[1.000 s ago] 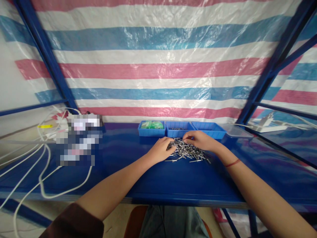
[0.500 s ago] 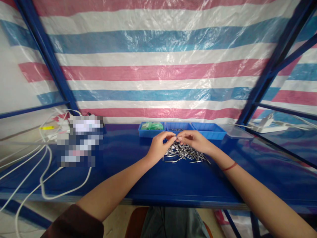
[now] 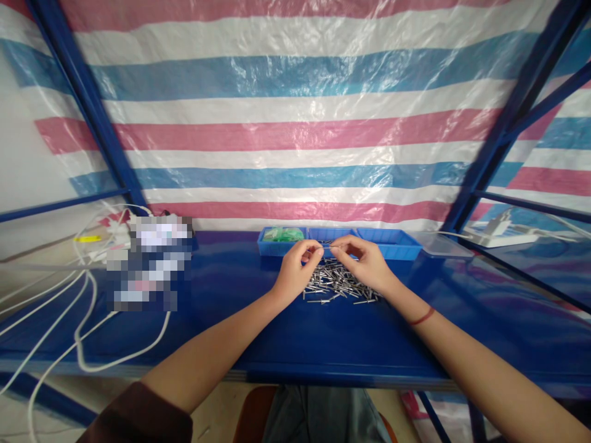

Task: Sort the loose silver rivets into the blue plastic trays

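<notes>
A thin metal blind rivet (image 3: 327, 247) spans the gap between my two hands, held level above the table. My left hand (image 3: 294, 269) pinches one end between thumb and fingertips. The fingertips of my right hand (image 3: 363, 261), which has a red band on its wrist, are closed on the other end. Below and between them lies a loose pile of blind rivets (image 3: 339, 280) on the blue tabletop, partly covered by my hands.
Behind the pile stands a row of blue bins: the left bin (image 3: 277, 248) holds a green plastic bag (image 3: 284, 234), the middle bin (image 3: 330, 234) some rivets, and the right bin (image 3: 397, 251) sits beside a clear lid (image 3: 443, 245). White cables (image 3: 95, 295) run along the left.
My hands have drawn slightly apart and risen a little, so the thin rivet now shows between them. My right hand has shifted most. The pile looks the same.
</notes>
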The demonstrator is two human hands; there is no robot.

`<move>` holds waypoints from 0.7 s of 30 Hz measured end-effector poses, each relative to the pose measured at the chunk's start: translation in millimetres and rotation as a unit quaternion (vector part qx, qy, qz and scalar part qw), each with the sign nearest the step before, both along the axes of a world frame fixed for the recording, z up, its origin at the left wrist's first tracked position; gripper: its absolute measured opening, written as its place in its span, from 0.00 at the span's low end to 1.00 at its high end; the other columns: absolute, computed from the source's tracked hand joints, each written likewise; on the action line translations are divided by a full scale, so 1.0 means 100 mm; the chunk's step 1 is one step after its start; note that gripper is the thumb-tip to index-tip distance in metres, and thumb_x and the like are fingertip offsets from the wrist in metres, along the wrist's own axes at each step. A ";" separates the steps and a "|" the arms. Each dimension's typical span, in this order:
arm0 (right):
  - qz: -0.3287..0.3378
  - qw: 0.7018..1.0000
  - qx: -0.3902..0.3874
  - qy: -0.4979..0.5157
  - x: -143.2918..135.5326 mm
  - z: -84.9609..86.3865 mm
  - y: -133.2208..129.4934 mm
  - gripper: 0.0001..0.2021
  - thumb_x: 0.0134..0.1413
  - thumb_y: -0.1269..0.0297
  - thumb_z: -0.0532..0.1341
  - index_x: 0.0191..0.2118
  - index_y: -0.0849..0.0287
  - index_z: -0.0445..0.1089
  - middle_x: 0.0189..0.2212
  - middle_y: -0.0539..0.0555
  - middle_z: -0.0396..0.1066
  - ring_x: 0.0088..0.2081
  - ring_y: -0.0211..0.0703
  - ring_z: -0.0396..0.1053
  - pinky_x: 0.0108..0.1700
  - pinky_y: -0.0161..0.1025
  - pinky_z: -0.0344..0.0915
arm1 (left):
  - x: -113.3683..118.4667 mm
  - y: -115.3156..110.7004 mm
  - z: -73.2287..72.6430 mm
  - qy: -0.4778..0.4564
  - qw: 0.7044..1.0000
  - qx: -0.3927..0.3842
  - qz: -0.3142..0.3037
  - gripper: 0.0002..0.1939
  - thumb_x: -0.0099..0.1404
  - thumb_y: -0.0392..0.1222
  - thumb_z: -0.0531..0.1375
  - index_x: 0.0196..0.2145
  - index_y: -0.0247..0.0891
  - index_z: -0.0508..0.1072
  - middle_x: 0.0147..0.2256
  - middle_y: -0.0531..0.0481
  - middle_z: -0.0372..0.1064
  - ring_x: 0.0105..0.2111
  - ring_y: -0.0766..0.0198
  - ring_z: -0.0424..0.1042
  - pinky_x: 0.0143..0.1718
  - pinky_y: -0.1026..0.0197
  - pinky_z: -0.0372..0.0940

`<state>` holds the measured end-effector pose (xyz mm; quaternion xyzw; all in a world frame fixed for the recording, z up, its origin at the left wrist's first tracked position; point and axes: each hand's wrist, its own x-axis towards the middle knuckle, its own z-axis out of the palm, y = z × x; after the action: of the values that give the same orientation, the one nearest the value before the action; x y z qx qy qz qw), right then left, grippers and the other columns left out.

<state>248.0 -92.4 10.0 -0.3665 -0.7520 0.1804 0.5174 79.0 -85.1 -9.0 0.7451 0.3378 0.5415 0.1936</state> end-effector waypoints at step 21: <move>-0.379 0.883 0.079 -0.265 1.01 -0.03 0.53 0.17 0.54 0.57 0.54 0.42 0.62 0.73 0.36 0.61 0.74 0.35 0.52 0.69 0.37 0.44 0.61 | -0.05 0.09 -0.21 0.321 0.947 0.018 0.006 0.07 0.62 0.44 0.58 0.36 0.44 0.76 0.43 0.50 0.70 0.44 0.57 0.66 0.48 0.53 0.61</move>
<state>348.8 -39.1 6.6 -0.6156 -0.6765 -0.1935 0.3550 73.6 -75.9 -29.6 0.8810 0.3764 0.2807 0.0583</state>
